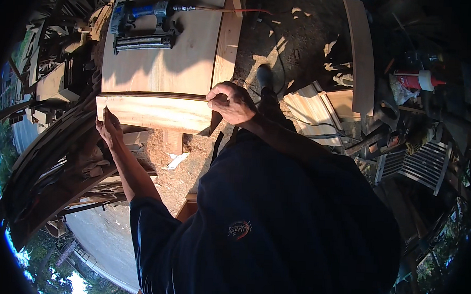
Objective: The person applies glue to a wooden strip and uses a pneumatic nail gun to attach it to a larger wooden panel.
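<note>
A pale wooden board (153, 112) lies across the near end of a wide wooden panel (160, 73), with a thin dark line along the seam between them. My left hand (109, 130) grips the board's left end, its fingertips on the board's sunlit face and the rest of the grip partly hidden. At the opposite end, my right hand (233, 103) is closed in a pinch at the corner by the seam. Farther up the panel rests a blue and black nail gun (143, 25), with a hose (220, 9) running off to the right.
Stacked wood scraps (59, 81) crowd the left side. On the right are a long plank (359, 58), loose boards (313, 113), a red bottle (414, 79) with a white band, and a slatted frame (416, 164). A wood block (172, 142) sticks out below the board.
</note>
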`<state>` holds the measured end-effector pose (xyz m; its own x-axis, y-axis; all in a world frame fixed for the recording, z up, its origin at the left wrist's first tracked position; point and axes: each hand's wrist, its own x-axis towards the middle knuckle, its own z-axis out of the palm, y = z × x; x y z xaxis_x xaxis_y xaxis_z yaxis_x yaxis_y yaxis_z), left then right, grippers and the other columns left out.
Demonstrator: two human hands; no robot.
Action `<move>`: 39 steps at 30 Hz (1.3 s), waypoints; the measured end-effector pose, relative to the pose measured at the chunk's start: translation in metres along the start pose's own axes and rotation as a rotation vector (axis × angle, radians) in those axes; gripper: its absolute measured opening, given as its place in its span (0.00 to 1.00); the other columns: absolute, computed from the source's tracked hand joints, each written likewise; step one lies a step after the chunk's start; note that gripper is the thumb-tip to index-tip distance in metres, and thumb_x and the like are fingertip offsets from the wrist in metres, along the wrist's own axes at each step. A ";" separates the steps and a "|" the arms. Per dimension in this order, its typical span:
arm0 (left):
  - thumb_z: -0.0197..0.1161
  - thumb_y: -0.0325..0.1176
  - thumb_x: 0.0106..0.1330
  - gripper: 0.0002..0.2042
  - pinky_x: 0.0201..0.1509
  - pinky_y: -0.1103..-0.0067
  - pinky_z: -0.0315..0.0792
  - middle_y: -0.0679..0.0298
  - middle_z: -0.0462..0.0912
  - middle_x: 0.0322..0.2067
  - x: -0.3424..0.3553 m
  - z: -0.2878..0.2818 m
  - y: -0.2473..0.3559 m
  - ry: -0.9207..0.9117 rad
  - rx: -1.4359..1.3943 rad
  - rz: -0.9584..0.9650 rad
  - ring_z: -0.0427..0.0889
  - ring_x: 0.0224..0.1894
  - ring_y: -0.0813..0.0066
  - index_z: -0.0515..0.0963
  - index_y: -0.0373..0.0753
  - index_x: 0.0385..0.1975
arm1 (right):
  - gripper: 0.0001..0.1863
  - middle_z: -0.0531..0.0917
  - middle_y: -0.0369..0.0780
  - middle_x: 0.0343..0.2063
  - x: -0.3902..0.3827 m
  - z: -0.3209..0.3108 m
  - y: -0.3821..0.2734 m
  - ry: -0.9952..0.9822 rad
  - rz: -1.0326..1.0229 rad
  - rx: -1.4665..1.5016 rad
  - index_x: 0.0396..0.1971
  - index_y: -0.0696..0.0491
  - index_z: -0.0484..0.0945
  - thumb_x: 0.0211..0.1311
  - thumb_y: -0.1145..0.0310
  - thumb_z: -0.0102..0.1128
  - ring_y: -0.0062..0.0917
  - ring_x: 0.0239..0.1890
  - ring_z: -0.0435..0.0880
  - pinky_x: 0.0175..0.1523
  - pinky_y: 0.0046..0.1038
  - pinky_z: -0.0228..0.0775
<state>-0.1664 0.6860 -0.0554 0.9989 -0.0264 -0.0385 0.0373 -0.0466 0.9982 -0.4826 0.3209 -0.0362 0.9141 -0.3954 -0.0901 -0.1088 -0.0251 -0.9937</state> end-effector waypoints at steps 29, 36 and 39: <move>0.71 0.33 0.63 0.20 0.36 0.84 0.71 0.67 0.82 0.36 -0.004 0.006 0.004 0.091 0.102 -0.083 0.79 0.34 0.81 0.72 0.34 0.50 | 0.26 0.83 0.41 0.36 -0.024 0.009 0.020 -0.044 -0.054 0.084 0.48 0.57 0.72 0.54 0.66 0.76 0.23 0.37 0.86 0.42 0.25 0.78; 0.73 0.40 0.61 0.20 0.46 0.79 0.70 0.66 0.81 0.40 -0.010 -0.004 0.012 0.200 0.213 -0.099 0.76 0.41 0.78 0.76 0.37 0.47 | 0.25 0.83 0.40 0.36 -0.018 0.008 0.009 -0.120 -0.087 0.131 0.49 0.58 0.73 0.55 0.67 0.75 0.22 0.39 0.84 0.43 0.25 0.77; 0.74 0.37 0.60 0.18 0.39 0.80 0.70 0.64 0.82 0.36 -0.025 0.033 0.031 0.207 0.166 -0.074 0.78 0.36 0.79 0.78 0.33 0.43 | 0.26 0.81 0.41 0.33 -0.014 0.010 -0.005 -0.019 0.225 0.031 0.46 0.58 0.74 0.54 0.60 0.75 0.24 0.39 0.83 0.43 0.26 0.76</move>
<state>-0.1915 0.6525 -0.0252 0.9788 0.1868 -0.0840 0.1224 -0.2046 0.9712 -0.4908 0.3361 -0.0303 0.8752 -0.3708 -0.3107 -0.2992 0.0899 -0.9500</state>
